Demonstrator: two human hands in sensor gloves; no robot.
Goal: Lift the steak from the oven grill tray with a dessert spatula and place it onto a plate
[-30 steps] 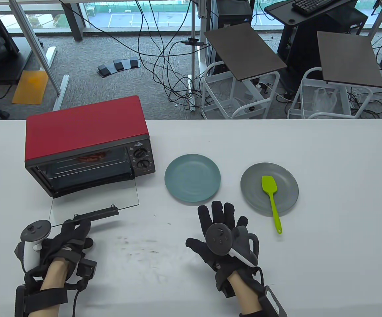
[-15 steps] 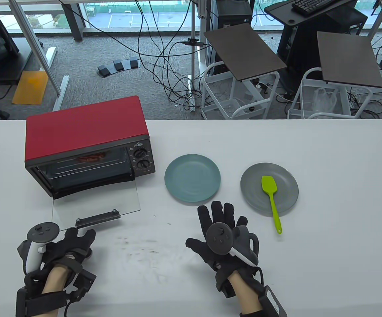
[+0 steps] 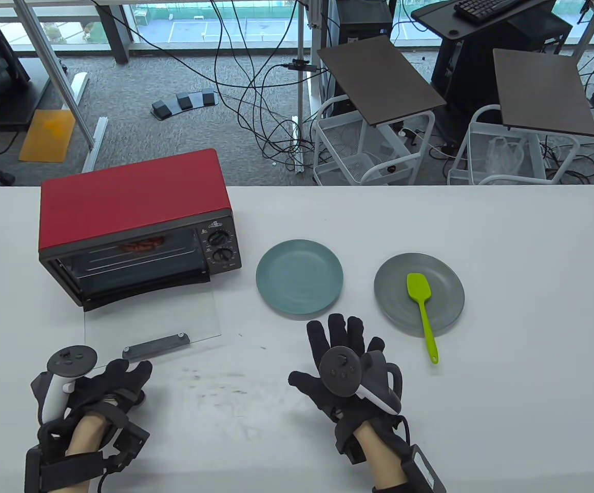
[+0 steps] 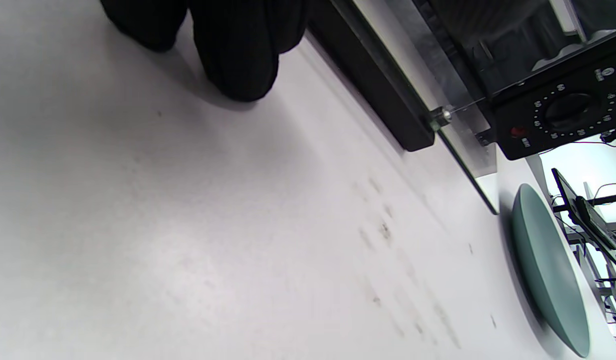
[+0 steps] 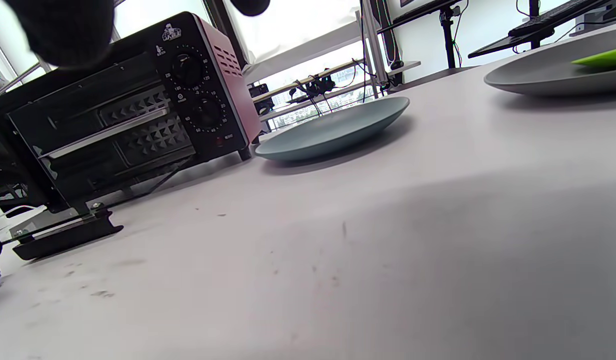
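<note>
The steak (image 3: 142, 245) lies on the grill tray (image 3: 137, 255) inside the red oven (image 3: 132, 205), whose glass door (image 3: 153, 318) is folded down onto the table. My left hand (image 3: 132, 370) rests on the table just in front of the door handle (image 3: 156, 345), holding nothing; its fingertips (image 4: 238, 55) sit beside the handle (image 4: 368, 85). The green dessert spatula (image 3: 422, 308) lies on the grey plate (image 3: 445, 313). A teal plate (image 3: 299, 277) stands bare beside the oven. My right hand (image 3: 340, 334) lies flat, fingers spread, between the two plates' near edges.
The spatula's handle sticks out over the grey plate's near rim toward my right hand. The oven's knobs (image 3: 219, 246) face the teal plate. Beyond the table's far edge stand white carts and cables on the floor.
My left hand lowered the oven door fully onto the table and let go of its handle, sliding back toward me. The right hand has stayed still.
</note>
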